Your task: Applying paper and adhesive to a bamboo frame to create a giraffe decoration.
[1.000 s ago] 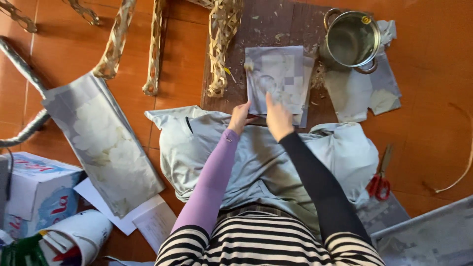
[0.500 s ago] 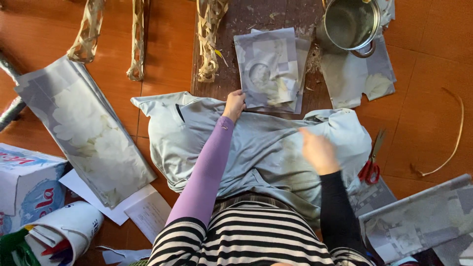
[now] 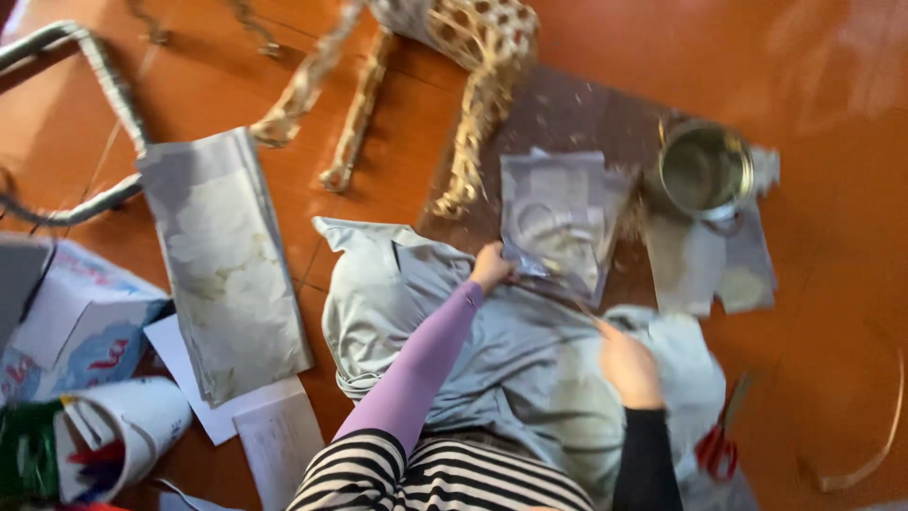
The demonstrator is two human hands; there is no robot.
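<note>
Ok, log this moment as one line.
left hand: on grey paper sheets | right hand: over grey cloth | red scissors: on floor

My left hand (image 3: 491,266), on an arm sleeved in lilac, reaches out toward twelve o'clock with its fingers closed in a pinch. My right hand (image 3: 627,364), black-sleeved, sits nearer me at about two o'clock, fingers curled; blur hides their grip.
</note>
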